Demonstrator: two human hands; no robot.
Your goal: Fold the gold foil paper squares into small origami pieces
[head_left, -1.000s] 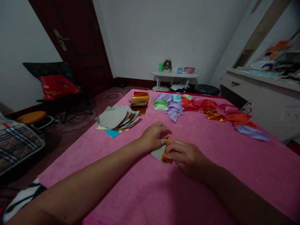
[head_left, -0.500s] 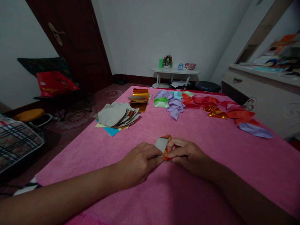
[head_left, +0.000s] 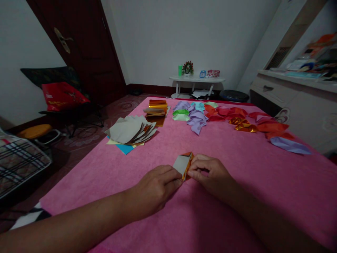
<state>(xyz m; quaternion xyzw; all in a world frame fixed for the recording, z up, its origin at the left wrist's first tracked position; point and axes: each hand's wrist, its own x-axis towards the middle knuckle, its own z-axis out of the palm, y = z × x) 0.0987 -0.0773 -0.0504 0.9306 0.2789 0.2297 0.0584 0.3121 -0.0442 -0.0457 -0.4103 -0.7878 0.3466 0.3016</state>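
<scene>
A partly folded sheet of paper (head_left: pixel 181 163), grey on one face and shiny orange-gold on the other, lies on the pink cloth between my hands. My left hand (head_left: pixel 161 184) pinches its near left corner, fingers pressed together. On the opposite side, my right hand (head_left: pixel 210 172) grips the folded gold edge between thumb and fingers. The fingertips cover part of the near corner and the right edge. Farther off to the left is a fanned stack of grey-backed sheets (head_left: pixel 127 129), with blue and yellow sheets beneath it.
Gold foil paper (head_left: pixel 158 105) is piled at the table's far left. Folded paper pieces in purple (head_left: pixel 197 119), green (head_left: pixel 181 115), red (head_left: pixel 237 113) and gold (head_left: pixel 244 126) spread across the far right. The pink cloth (head_left: pixel 147 225) covers the table. A small white table (head_left: pixel 197 79) stands behind.
My right hand's fingers have shifted slightly along the paper's right side. The gold fold there now looks flatter and straighter. My left hand keeps its hold on the corner.
</scene>
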